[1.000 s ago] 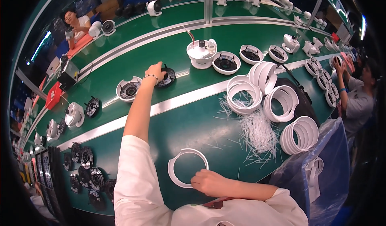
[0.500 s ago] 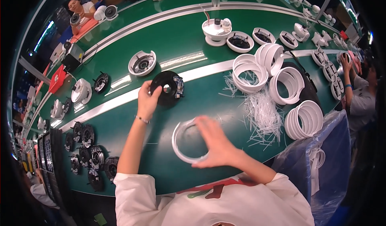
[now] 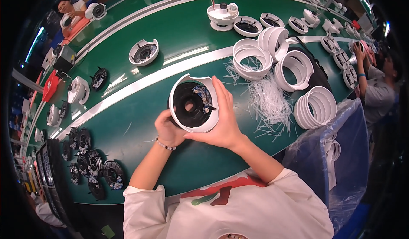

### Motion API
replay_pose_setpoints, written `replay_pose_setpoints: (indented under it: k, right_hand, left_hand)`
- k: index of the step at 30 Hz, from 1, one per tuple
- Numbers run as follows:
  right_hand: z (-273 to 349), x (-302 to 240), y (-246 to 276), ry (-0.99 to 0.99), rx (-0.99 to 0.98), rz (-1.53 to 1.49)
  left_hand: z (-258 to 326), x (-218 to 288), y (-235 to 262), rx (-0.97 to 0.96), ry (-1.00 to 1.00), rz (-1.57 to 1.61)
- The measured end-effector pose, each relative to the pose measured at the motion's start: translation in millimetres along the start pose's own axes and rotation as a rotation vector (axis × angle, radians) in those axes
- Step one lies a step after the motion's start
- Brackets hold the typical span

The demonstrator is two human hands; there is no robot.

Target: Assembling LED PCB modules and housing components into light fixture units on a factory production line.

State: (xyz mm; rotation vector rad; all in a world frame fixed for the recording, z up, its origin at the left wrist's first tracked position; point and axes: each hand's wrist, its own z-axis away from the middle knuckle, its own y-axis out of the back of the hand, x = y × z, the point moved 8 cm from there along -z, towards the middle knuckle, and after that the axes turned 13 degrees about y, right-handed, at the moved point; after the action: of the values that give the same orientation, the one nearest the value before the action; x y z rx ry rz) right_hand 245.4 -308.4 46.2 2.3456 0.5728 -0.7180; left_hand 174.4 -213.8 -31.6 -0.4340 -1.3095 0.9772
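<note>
Over the green table, both my hands hold a white ring-shaped housing (image 3: pixel 208 119) with a notch in its upper edge. Inside it sits a black round disc (image 3: pixel 182 111) with a hole in the middle and a small blue circuit board (image 3: pixel 203 95) at one side. My left hand (image 3: pixel 168 128) supports the disc from below left, its fingers partly hidden behind the housing. Wrapped round the right side of the ring is my right hand (image 3: pixel 225 120), thumb along the lower rim. Whether the disc is fully seated I cannot tell.
To the right lie stacked white rings (image 3: pixel 316 107) and a heap of thin white strips (image 3: pixel 272 105). Several black discs (image 3: pixel 94 162) lie at left. A white bowl-shaped housing (image 3: pixel 144 52) stands beyond the metal strip. A plastic-lined blue bin (image 3: pixel 349 154) stands at right, near another person (image 3: pixel 379 88).
My right hand has brought the white ring up and left to the black disc, which now sits inside it. My left hand has moved slightly right and down. The view has shifted a little.
</note>
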Motion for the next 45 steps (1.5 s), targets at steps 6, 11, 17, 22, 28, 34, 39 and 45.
replay_pose_setpoints:
  k: [6,11,17,22,28,34,39,45]
  right_hand:
    - [1.0,4.1,-5.6,-0.001,-0.129,-0.04]
    - [-2.5,1.8,-3.3,0.028,-0.142,-0.069]
    - [-0.6,22.3,-2.6,-0.097,-0.101,-0.351]
    - [-2.7,25.1,-2.2,-0.151,-0.103,-0.409]
    - [-18.4,43.0,24.5,-0.202,0.086,-0.79]
    - [-1.0,22.7,-4.1,-0.144,-0.166,-0.396]
    - [-5.9,4.1,-3.1,0.034,-0.205,-0.157]
    - [-11.6,-6.8,-3.2,0.179,-0.292,-0.069]
  left_hand:
    - [-7.3,2.8,-18.7,-0.055,0.077,0.161]
    - [-6.9,3.2,-11.5,0.02,0.047,0.081]
    - [-1.3,5.9,-38.1,-0.285,0.135,0.2]
    - [-9.1,1.9,-12.7,-0.153,0.106,0.091]
    - [-8.6,-0.5,-22.8,-0.266,0.247,0.146]
    - [-14.0,0.2,-15.1,-0.046,0.142,0.184]
    - [-12.9,-3.3,-13.8,0.046,0.105,0.225]
    - [-12.5,-4.3,-19.9,-0.097,0.162,0.292]
